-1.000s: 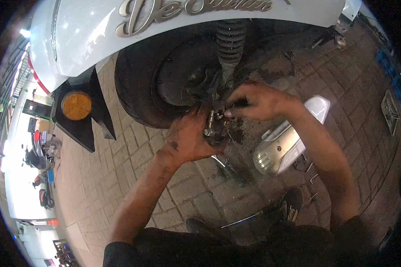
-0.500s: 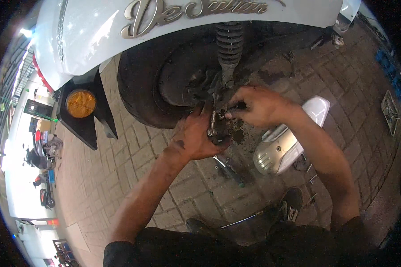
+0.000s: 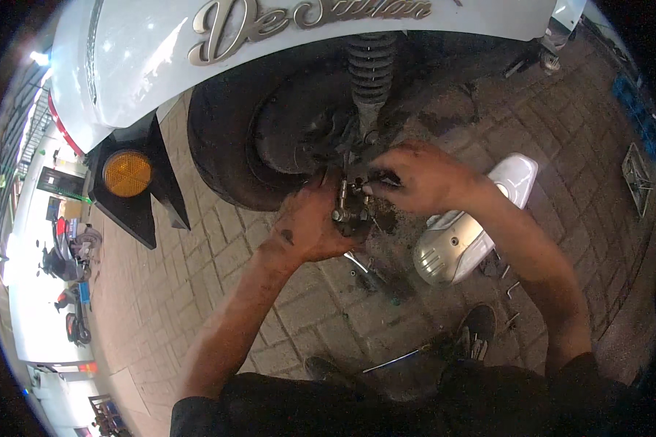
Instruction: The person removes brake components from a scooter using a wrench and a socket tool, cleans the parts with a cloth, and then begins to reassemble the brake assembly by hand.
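A greasy metal brake caliper (image 3: 353,215) with shiny pins and bolt heads hangs beside the scooter's rear wheel (image 3: 233,138). My left hand (image 3: 310,227) wraps around it from the left, its thumb beneath. From the right, my right hand (image 3: 426,178) reaches in with fingers pinched at the caliper's upper side. Whatever small piece sits between those fingertips is too small to make out. Right above them, a coil-spring shock absorber (image 3: 372,69) runs down to the dark hub area.
White bodywork (image 3: 146,65) overhangs the wheel, with an orange reflector (image 3: 127,173) at left. On the paving lie a white and gold cover (image 3: 444,251), a shiny-handled tool (image 3: 357,262) and a thin metal rod (image 3: 393,360). A blue crate (image 3: 634,109) stands far right.
The caliper has tilted a little in my left hand, showing more of its lower end. My right fingers stay pinched at it. The whole view has shifted slightly.
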Demonstrator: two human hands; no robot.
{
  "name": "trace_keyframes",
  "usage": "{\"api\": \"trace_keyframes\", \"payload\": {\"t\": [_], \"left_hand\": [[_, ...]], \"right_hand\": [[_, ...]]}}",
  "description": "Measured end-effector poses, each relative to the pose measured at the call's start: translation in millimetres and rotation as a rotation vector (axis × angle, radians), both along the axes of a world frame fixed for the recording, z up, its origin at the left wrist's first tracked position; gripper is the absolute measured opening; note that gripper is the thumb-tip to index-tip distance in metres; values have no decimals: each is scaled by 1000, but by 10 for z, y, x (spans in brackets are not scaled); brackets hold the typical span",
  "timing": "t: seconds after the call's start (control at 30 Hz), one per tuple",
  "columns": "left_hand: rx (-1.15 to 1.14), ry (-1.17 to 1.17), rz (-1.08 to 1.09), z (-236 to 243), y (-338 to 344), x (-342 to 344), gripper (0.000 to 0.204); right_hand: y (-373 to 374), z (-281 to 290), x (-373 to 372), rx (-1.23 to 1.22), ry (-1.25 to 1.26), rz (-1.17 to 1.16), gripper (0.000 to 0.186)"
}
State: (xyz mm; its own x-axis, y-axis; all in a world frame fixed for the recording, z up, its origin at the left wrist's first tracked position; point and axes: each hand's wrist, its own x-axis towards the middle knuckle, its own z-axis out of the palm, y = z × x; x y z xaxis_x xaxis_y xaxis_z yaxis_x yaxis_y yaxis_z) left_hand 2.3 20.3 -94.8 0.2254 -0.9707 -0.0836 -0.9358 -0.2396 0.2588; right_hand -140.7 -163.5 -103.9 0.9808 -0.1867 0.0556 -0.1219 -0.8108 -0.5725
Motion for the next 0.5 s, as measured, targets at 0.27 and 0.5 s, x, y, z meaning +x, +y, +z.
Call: {"api": "trace_keyframes", "payload": {"t": [0.27,0.5], "left_hand": [[-144,162,-34,96,-20,-72,73],[-84,186,64,92,54,-113,56]], "right_hand": [[-317,118,-201,126,-78,-57,54],[-360,-678,-1435,47,288,-233,36]]}}
